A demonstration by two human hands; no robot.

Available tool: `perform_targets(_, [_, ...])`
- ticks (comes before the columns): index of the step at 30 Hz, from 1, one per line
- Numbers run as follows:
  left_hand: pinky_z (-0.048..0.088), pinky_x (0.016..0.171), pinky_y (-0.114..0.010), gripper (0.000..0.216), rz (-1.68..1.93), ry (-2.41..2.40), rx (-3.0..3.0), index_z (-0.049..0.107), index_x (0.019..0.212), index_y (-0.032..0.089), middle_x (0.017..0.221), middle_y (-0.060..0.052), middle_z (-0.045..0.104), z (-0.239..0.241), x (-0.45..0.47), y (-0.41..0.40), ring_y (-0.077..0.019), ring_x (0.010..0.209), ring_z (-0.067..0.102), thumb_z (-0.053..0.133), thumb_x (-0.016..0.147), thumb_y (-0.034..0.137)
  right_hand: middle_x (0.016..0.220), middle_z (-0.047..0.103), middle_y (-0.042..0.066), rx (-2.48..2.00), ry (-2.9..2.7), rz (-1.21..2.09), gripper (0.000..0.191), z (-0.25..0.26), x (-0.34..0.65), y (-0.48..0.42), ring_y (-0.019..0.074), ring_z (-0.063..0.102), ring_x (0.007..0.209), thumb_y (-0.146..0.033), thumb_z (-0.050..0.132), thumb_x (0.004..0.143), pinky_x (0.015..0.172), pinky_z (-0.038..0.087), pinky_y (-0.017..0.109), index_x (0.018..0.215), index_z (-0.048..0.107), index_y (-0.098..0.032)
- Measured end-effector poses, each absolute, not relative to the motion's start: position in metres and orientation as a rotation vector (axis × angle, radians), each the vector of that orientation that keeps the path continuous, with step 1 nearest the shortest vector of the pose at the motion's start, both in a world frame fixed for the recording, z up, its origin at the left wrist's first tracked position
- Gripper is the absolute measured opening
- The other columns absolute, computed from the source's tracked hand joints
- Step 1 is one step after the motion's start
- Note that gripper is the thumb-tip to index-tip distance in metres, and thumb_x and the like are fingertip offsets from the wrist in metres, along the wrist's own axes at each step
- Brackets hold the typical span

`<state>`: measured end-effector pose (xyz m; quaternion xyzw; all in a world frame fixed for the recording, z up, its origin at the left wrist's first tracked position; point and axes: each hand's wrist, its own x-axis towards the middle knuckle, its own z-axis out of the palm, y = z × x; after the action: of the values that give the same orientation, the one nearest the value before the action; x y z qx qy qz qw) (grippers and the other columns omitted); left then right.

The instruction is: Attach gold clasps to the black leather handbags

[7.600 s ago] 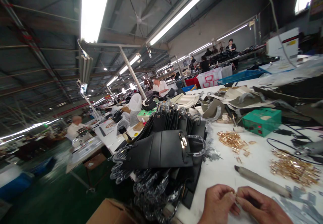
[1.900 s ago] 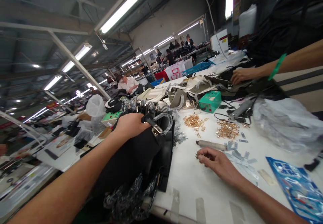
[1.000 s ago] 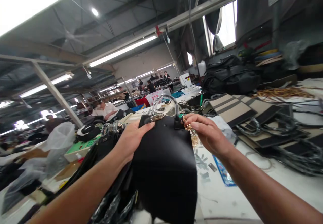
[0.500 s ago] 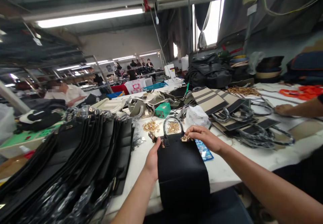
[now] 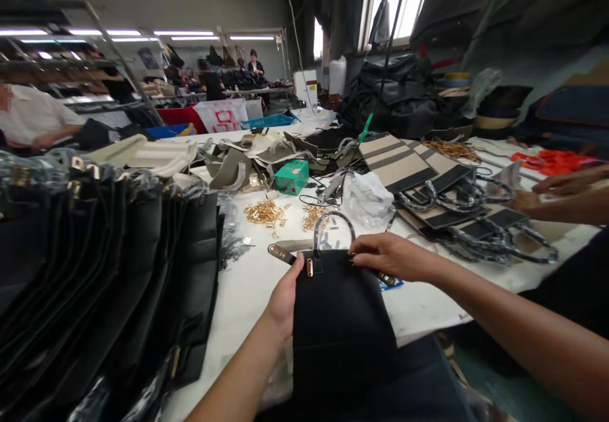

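Observation:
A black handbag (image 5: 340,320) stands upright before me at the table's edge, its arched handle (image 5: 334,216) wrapped in clear plastic. My left hand (image 5: 285,298) grips the left side, thumb on the front near a gold fitting (image 5: 310,267) at the handle base. A black strap with gold hardware (image 5: 281,254) sticks out to the left. At the top right corner, my right hand (image 5: 387,256) is closed, fingertips pinched against the bag at a small gold glint. The fingers mostly hide the fitting there. Another strap end with gold hardware (image 5: 385,277) shows below that hand.
Black bags (image 5: 109,270) stand packed in a row at left. Gold fittings (image 5: 264,211) lie in piles beyond the bag, near a green box (image 5: 292,177) and a plastic bag (image 5: 366,197). Beige-and-black panels (image 5: 404,162) lie at right, beside another person's hands (image 5: 561,187).
My view has turned left and down. The right fingers now cover the gold fitting seen at their tips before. My left hand keeps its hold; the other person's second hand has come into view.

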<state>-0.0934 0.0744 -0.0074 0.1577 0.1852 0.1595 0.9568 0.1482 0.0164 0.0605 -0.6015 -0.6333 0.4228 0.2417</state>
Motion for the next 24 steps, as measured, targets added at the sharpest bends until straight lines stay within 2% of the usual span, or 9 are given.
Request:
perform_targets(3, [0.044, 0.106, -0.046, 0.062, 0.311, 0.431, 0.282, 0.060, 0.130, 0.007, 0.111, -0.018, 0.074, -0.025, -0.089, 0.086, -0.0344, 0.109, 0.068, 0.052, 0.092, 0.055, 0.086, 0.071, -0.001, -1.695, -1.712, 0.868, 0.018, 0.021, 0.145, 0.012, 0.0166, 0.065, 0.080, -0.034, 0.061, 0.089, 0.074, 0.049, 0.029, 0.101, 0.070, -0.025])
perform_targets(7, [0.048, 0.101, -0.045, 0.060, 0.267, 0.519, 0.236, 0.063, 0.127, 0.008, 0.106, -0.017, 0.076, -0.047, -0.082, 0.096, -0.0333, 0.103, 0.071, 0.057, 0.090, 0.055, 0.093, 0.072, 0.000, -1.732, -1.495, 0.820, 0.020, -0.026, 0.140, 0.004, 0.0178, 0.066, 0.084, -0.032, 0.063, 0.089, 0.078, 0.050, 0.030, 0.107, 0.069, -0.026])
perform_targets(10, [0.049, 0.100, -0.044, 0.057, 0.251, 0.546, 0.212, 0.064, 0.126, 0.009, 0.103, -0.016, 0.077, -0.055, -0.081, 0.098, -0.0326, 0.099, 0.072, 0.060, 0.089, 0.052, 0.099, 0.070, 0.002, -1.703, -1.481, 0.678, 0.019, -0.042, 0.132, 0.003, 0.0187, 0.065, 0.091, -0.030, 0.064, 0.089, 0.084, 0.050, 0.032, 0.107, 0.070, -0.027])
perform_targets(24, [0.049, 0.101, -0.045, 0.056, 0.262, 0.528, 0.158, 0.064, 0.128, 0.011, 0.106, -0.017, 0.076, -0.051, -0.081, 0.100, -0.0327, 0.099, 0.072, 0.060, 0.089, 0.051, 0.104, 0.070, 0.004, -1.701, -1.810, 0.475, 0.021, -0.027, 0.125, 0.012, 0.0198, 0.064, 0.100, -0.023, 0.057, 0.095, 0.091, 0.050, 0.034, 0.114, 0.066, -0.027])
